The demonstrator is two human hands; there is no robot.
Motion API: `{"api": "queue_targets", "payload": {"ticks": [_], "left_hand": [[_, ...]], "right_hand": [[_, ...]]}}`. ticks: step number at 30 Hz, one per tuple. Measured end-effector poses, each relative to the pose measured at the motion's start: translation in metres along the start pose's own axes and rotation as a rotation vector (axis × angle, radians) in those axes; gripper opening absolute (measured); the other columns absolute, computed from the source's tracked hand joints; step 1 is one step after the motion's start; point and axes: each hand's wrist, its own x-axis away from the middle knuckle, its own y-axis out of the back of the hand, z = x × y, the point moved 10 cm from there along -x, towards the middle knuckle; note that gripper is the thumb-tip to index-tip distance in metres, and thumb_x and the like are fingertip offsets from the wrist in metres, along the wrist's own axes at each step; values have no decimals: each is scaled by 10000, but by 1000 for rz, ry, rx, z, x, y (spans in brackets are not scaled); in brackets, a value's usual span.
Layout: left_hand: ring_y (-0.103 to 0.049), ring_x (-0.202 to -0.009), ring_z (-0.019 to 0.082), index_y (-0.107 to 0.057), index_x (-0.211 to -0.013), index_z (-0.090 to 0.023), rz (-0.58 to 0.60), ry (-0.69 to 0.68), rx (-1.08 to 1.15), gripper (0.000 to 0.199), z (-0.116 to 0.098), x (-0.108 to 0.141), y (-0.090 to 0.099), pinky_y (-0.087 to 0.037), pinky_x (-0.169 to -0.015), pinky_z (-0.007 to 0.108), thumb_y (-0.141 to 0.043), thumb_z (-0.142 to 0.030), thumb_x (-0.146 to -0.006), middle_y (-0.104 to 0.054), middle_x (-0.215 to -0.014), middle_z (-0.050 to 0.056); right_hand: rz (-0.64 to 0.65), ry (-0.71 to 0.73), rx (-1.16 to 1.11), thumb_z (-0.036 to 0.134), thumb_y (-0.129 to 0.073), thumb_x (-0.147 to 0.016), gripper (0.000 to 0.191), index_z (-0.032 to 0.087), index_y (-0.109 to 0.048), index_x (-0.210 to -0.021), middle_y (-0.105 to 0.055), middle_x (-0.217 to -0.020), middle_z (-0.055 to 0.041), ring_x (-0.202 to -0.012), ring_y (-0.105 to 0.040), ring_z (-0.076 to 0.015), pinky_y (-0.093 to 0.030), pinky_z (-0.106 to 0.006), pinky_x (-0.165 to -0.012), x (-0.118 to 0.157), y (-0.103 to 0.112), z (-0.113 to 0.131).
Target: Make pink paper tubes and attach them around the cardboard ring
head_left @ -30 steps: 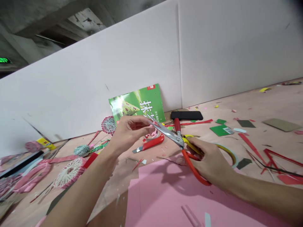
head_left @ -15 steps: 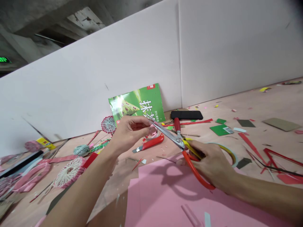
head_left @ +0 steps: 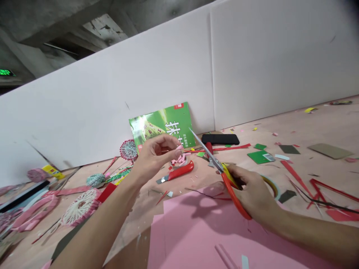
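My right hand (head_left: 252, 190) is closed round the handles of a pair of scissors (head_left: 209, 153) with red and yellow grips. The blades look closed, pointing up and left. My left hand (head_left: 157, 157) pinches a small pink piece (head_left: 179, 148) between thumb and fingertips, apart from the scissor tips. Under that hand, a small container (head_left: 179, 161) holds several pink bits. A red utility knife (head_left: 178, 172) lies just in front of it. Pink sheets (head_left: 202, 235) lie below my hands.
A green printed card (head_left: 165, 119) leans on the white panel (head_left: 112, 93). Nearby lie a black phone (head_left: 220, 139) and a tape roll (head_left: 272, 186). Cardboard scraps and red strips are scattered right. Pink string-wound rings (head_left: 81, 207) lie left.
The scissors have moved right, away from my left hand, and their blades have come together. The pink piece between my left fingertips now shows more plainly.
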Motion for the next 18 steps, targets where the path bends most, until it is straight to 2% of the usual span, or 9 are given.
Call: {"api": "queue_targets", "payload": {"ticks": [3, 6, 11, 15, 18], "left_hand": [[-657, -725, 104, -795, -860, -203, -52, -3, -24, 100, 6, -1, 6, -532, -661, 201, -855, -275, -825, -719, -813, 16], [-652, -745, 109, -816, -877, -226, -99, 12, 23, 114, 15, -1, 10, -534, -685, 208, -880, -267, -793, -719, -820, 13], [-649, -728, 115, -824, -896, -230, -89, 75, 112, 144, 25, -2, 6, -556, -723, 240, -888, -294, -784, -728, -810, 15], [-664, -724, 111, -804, -876, -216, -49, 58, 41, 114, 17, -3, 0, -552, -713, 230, -842, -317, -838, -735, -803, 16], [-728, -807, 167, -800, -893, -196, 25, 50, -73, 108, 5, 0, -6, -574, -746, 267, -827, -287, -840, -781, -868, 60]], "right_hand": [[13, -14, -42, 582, -786, -691, 400, 213, -644, -756, -607, -697, -9, -621, -526, -162, -424, -250, -515, 0, 0, 4], [43, -27, -73, 556, -805, -671, 415, 213, -673, -864, -620, -730, -3, -642, -543, -167, -467, -256, -559, 0, -3, 5], [46, -13, -50, 553, -750, -711, 406, 210, -669, -913, -603, -736, 4, -659, -544, -167, -480, -265, -603, -1, -6, 2], [20, -11, 30, 540, -688, -746, 368, 206, -667, -897, -591, -710, 4, -635, -497, -160, -429, -271, -569, -1, -2, 1], [10, -6, 33, 504, -711, -721, 382, 205, -687, -958, -589, -716, 10, -637, -483, -155, -414, -266, -566, 0, 2, 3]]}}
